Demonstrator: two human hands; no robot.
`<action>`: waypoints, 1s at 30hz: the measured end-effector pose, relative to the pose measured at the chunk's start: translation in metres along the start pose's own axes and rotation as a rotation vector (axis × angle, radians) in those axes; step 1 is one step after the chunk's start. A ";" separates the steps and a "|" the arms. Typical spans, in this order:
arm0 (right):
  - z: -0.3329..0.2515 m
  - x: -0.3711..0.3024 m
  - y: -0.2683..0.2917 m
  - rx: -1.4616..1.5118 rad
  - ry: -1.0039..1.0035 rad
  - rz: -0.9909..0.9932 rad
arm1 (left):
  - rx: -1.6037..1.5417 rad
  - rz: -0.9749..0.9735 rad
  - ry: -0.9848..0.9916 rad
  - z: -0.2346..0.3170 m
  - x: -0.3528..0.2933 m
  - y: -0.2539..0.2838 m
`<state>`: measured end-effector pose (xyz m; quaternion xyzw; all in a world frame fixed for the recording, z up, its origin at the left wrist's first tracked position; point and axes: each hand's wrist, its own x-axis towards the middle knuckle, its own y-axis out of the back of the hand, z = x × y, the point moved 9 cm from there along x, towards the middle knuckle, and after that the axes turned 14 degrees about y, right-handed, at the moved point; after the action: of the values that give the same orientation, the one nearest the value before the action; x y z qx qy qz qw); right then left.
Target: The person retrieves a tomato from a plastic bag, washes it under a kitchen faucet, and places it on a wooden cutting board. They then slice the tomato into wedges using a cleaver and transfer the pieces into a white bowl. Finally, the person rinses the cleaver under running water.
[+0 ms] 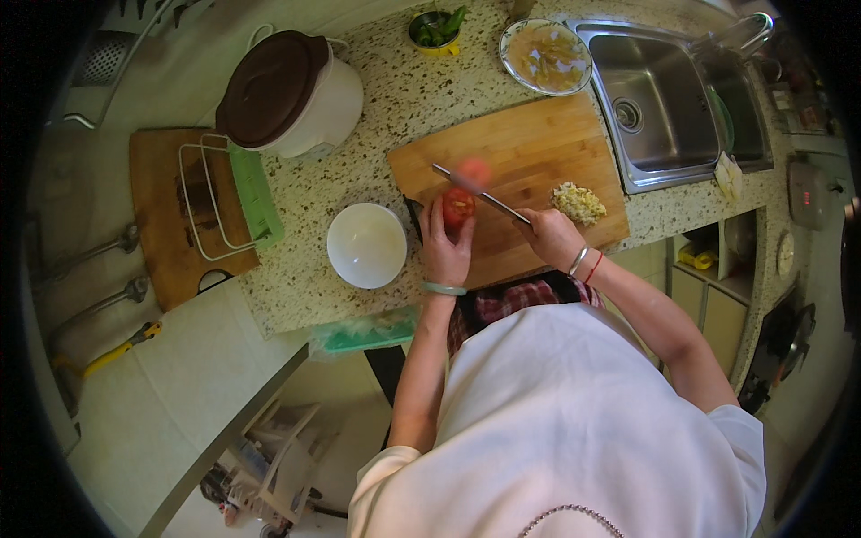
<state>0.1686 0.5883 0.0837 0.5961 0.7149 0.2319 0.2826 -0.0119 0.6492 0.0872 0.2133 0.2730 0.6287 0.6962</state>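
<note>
My left hand (446, 251) is closed round a red tomato (459, 208) on the wooden cutting board (538, 134), and the cut face shows. In my right hand (554, 240) is a kitchen knife (495, 203), its blade slanting up and left just past the tomato's far side. A blurred red tomato piece (476, 169) shows beyond the blade; whether it touches the knife cannot be made out. Right of the knife lies a small heap of chopped pale bits (578, 203), like minced garlic. A white bowl (368, 233) stands on the counter left of my left hand.
Behind the board stand a plate of food in liquid (509, 73) and a yellow cup (441, 50) holding green peppers. The steel sink (655, 148) is at the right. A brown-lidded cooker (336, 99), a green-and-white rack (251, 193) and another wooden board (154, 211) are left.
</note>
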 end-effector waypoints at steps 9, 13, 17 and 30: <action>-0.021 -0.010 0.009 -0.173 0.111 -0.019 | -0.067 0.162 0.036 -0.006 0.004 0.001; -0.025 -0.015 0.008 -0.251 0.029 -0.120 | 0.002 0.252 -0.020 -0.001 0.003 0.005; -0.030 -0.015 0.006 -0.317 -0.021 -0.162 | -0.078 0.241 0.023 -0.003 0.004 0.003; -0.033 0.029 -0.013 -0.348 0.018 -0.249 | -0.080 0.266 -0.056 0.001 0.008 0.005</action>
<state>0.1331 0.6151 0.0957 0.4435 0.7346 0.3204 0.4012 -0.0141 0.6577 0.0902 0.2371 0.1973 0.7198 0.6219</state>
